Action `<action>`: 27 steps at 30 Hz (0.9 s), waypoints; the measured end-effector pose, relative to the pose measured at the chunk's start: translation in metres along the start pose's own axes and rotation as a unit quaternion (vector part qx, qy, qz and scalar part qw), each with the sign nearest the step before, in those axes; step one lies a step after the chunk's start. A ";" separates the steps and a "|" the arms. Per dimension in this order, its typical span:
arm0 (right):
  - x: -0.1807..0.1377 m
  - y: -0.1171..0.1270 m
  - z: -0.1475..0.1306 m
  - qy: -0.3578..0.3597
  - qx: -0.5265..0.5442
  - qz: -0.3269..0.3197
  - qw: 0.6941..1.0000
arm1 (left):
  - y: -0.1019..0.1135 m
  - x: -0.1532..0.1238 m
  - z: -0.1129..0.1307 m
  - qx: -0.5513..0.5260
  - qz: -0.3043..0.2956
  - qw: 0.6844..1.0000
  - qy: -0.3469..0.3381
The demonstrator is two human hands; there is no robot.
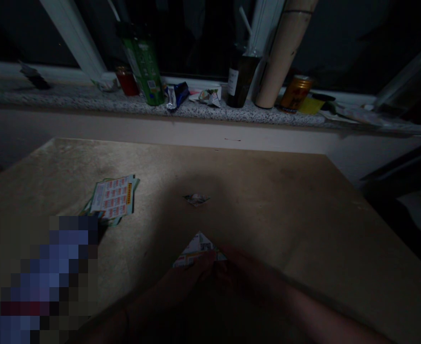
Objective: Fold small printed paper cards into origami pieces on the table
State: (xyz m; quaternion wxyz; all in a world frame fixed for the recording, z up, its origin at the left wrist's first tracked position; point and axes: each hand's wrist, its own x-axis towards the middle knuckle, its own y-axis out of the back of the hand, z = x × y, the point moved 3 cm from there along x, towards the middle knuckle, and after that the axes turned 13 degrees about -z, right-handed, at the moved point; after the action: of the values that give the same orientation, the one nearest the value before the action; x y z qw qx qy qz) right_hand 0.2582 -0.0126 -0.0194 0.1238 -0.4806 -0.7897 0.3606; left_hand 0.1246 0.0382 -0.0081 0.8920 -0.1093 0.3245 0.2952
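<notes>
The scene is dim. A folded printed paper (197,247) with a pointed tip lies on the wooden table (285,200) near the front. My left hand (192,279) and my right hand (242,274) both press on its near part, fingers meeting over the fold. The fingers are dark and hard to make out. A small folded paper piece (196,198) lies a little beyond the tip. A stack of printed leaflets (113,198) rests to the left.
A stone window ledge (70,98) at the back holds a green can (145,67), a red jar (127,80), a dark bottle (239,76), a cardboard tube (284,52), a gold can (295,93) and wrappers. A blurred patch covers the lower left.
</notes>
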 end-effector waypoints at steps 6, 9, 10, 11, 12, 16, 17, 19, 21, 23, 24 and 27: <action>-0.008 -0.002 -0.015 0.004 -0.232 0.065 0.970 | 0.000 -0.004 0.003 0.001 0.023 0.999 0.044; -0.011 -0.008 -0.027 0.031 -0.357 0.065 0.931 | 0.001 -0.006 0.005 0.007 0.008 0.999 0.045; -0.012 -0.010 -0.030 0.041 -0.395 0.058 0.916 | 0.001 -0.006 0.005 0.014 0.007 0.999 0.036; -0.012 -0.011 -0.031 0.050 -0.432 0.055 0.899 | 0.001 -0.006 0.005 0.023 0.003 0.999 0.029; -0.012 -0.011 -0.032 0.056 -0.467 0.051 0.881 | 0.002 -0.006 0.004 0.031 0.001 0.999 0.024; -0.012 -0.010 -0.032 0.067 -0.591 0.046 0.803 | 0.003 -0.006 -0.001 0.050 -0.014 0.998 0.040; -0.012 -0.010 -0.033 0.074 -0.610 0.045 0.788 | 0.003 -0.006 -0.001 0.053 -0.019 0.998 0.038; -0.013 -0.011 -0.035 0.084 -0.629 0.039 0.772 | 0.002 -0.007 0.001 0.056 -0.025 0.998 0.030; -0.012 -0.011 -0.036 0.081 -0.620 0.026 0.780 | 0.002 -0.008 0.005 0.054 -0.026 0.998 0.025; -0.012 -0.011 -0.036 0.063 -0.587 0.010 0.807 | 0.000 -0.009 0.009 0.048 -0.026 0.998 0.023; -0.012 -0.010 -0.036 0.054 -0.568 0.005 0.821 | 0.000 -0.009 0.010 0.047 -0.026 0.998 0.023; -0.012 -0.008 -0.034 0.040 -0.531 0.017 0.846 | -0.001 -0.005 0.005 0.040 -0.020 0.999 0.030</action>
State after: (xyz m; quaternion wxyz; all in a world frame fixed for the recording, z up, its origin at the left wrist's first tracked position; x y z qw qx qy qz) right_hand 0.2777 -0.0098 0.0123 -0.1250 -0.5002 -0.8468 -0.1308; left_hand 0.1245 0.0370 -0.0005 0.8911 -0.0888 0.3605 0.2611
